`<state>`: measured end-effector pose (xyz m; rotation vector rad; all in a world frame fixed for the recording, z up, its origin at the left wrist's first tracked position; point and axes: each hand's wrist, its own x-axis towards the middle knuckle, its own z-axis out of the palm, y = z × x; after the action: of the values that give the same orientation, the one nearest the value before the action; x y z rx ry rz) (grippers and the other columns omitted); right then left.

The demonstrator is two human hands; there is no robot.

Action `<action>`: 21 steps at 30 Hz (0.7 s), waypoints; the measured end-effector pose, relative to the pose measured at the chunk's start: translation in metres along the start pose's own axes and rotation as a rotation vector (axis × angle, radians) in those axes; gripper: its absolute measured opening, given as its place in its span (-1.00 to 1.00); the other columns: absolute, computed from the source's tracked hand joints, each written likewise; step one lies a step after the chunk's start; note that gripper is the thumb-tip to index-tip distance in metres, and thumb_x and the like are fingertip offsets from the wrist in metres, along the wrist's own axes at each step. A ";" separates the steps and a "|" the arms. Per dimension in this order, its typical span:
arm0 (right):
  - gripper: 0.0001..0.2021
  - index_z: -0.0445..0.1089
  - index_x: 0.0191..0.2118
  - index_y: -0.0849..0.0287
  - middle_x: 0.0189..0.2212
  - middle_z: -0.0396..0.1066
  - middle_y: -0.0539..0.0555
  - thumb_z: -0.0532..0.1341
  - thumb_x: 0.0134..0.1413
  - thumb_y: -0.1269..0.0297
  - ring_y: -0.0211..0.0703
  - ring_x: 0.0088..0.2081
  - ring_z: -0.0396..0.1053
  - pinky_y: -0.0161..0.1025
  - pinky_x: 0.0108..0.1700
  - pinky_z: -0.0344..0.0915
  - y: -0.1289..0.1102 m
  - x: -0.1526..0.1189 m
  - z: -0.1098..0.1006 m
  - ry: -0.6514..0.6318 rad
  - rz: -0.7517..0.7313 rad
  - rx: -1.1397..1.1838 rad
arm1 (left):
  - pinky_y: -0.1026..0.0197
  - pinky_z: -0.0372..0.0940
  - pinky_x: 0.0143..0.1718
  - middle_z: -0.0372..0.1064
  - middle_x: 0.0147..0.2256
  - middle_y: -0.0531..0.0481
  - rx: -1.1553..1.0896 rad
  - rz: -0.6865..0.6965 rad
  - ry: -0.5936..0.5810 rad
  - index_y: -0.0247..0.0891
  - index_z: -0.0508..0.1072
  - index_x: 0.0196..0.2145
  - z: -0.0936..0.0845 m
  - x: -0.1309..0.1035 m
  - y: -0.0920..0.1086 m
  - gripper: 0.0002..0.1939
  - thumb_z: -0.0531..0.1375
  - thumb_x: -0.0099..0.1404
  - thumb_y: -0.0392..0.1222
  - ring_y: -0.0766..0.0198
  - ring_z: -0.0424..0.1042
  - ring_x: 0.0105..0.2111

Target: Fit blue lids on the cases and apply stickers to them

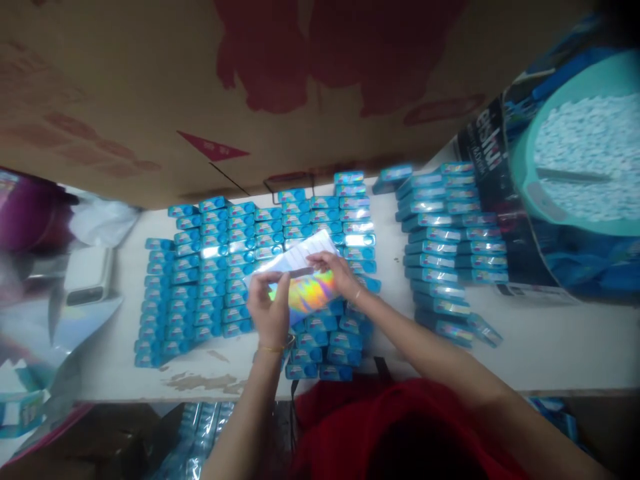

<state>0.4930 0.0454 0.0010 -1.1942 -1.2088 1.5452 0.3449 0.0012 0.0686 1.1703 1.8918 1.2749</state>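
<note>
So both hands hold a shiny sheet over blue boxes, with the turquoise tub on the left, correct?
No, the head view shows the turquoise tub on the right. The left hand and right hand do hold the shiny sheet over blue boxes.

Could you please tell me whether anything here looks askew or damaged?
Yes: one blue box sits slanted at the near end of the rows on the right. The white tabletop also has brownish, worn-looking patches near its front edge.
</note>
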 end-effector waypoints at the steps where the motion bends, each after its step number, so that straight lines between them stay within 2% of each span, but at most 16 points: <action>1: -0.45 0.49 -0.20 0.14 -0.35 0.43 0.06 -0.04 0.18 -0.19 -0.17 -0.30 0.35 -0.20 -0.18 0.30 -0.008 -0.008 -0.002 0.014 0.032 0.026 | 0.26 0.24 -0.23 0.34 -0.41 0.07 -0.059 -0.067 0.001 -0.22 0.37 -0.38 0.005 0.001 0.000 -0.81 0.29 0.14 -0.11 0.32 0.35 -0.36; 4: -0.59 0.45 -0.38 0.14 -0.48 0.38 -0.01 0.21 -0.01 -0.16 -0.19 -0.39 0.31 -0.25 -0.29 0.28 -0.024 -0.030 -0.008 0.141 0.131 0.051 | 0.30 0.24 -0.29 0.33 -0.44 0.08 -0.173 -0.238 -0.066 -0.24 0.37 -0.40 0.027 0.001 -0.005 -0.77 0.32 0.08 -0.09 0.36 0.33 -0.40; 7: -0.66 0.36 -0.46 0.14 -0.55 0.28 -0.05 0.22 0.01 -0.07 -0.23 -0.47 0.23 -0.28 -0.37 0.23 -0.025 -0.040 -0.028 0.271 0.166 0.009 | 0.31 0.23 -0.32 0.32 -0.48 0.09 -0.202 -0.303 -0.154 -0.25 0.38 -0.43 0.056 -0.004 -0.013 -0.77 0.31 0.08 -0.08 0.36 0.32 -0.43; 9: -0.69 0.35 -0.47 0.14 -0.54 0.27 -0.04 0.19 0.07 -0.01 -0.23 -0.45 0.22 -0.28 -0.34 0.22 -0.020 -0.041 -0.053 0.315 0.107 -0.106 | 0.28 0.24 -0.26 0.33 -0.46 0.07 -0.165 -0.225 -0.205 -0.25 0.40 -0.43 0.080 -0.006 -0.017 -0.80 0.28 0.11 -0.08 0.33 0.33 -0.39; 11: -0.70 0.33 -0.49 0.14 -0.52 0.27 -0.03 0.17 0.09 0.03 -0.23 -0.43 0.21 -0.27 -0.31 0.20 -0.015 -0.037 -0.082 0.353 0.037 -0.251 | 0.24 0.24 -0.19 0.33 -0.41 0.04 -0.106 -0.085 -0.235 -0.24 0.40 -0.44 0.106 -0.007 -0.019 -0.83 0.25 0.15 -0.10 0.29 0.34 -0.33; 13: -0.70 0.32 -0.51 0.14 -0.53 0.26 -0.03 0.15 0.11 0.05 -0.23 -0.44 0.20 -0.27 -0.31 0.18 -0.008 -0.030 -0.110 0.379 0.006 -0.370 | 0.19 0.22 -0.13 0.33 -0.37 0.01 -0.017 0.031 -0.237 -0.23 0.39 -0.48 0.131 -0.006 -0.018 -0.84 0.23 0.17 -0.12 0.25 0.33 -0.27; 15: -0.71 0.32 -0.51 0.14 -0.55 0.26 -0.03 0.13 0.12 0.08 -0.23 -0.46 0.19 -0.27 -0.32 0.16 -0.002 -0.021 -0.130 0.386 0.014 -0.467 | 0.13 0.18 -0.09 0.34 -0.32 -0.02 0.102 0.090 -0.227 -0.22 0.39 -0.50 0.151 -0.004 -0.016 -0.85 0.22 0.18 -0.14 0.20 0.32 -0.22; 18: -0.74 0.33 -0.52 0.14 -0.56 0.28 -0.02 0.11 0.12 0.15 -0.22 -0.47 0.19 -0.27 -0.33 0.13 0.008 -0.008 -0.147 0.381 0.020 -0.599 | 0.05 0.09 -0.06 0.36 -0.24 -0.05 0.292 0.138 -0.221 -0.21 0.41 -0.46 0.171 0.000 -0.014 -0.88 0.21 0.19 -0.15 0.12 0.29 -0.16; 21: -0.76 0.35 -0.50 0.14 -0.54 0.32 0.00 0.11 0.13 0.21 -0.21 -0.46 0.22 -0.26 -0.32 0.11 0.015 0.001 -0.154 0.369 0.016 -0.702 | 0.02 0.06 -0.09 0.36 -0.20 -0.08 0.420 0.164 -0.242 -0.20 0.42 -0.44 0.181 0.003 -0.015 -0.90 0.19 0.21 -0.17 0.06 0.26 -0.13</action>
<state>0.6419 0.0740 -0.0275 -1.8382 -1.5283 0.8506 0.4862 0.0784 -0.0144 1.6410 1.9629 0.7836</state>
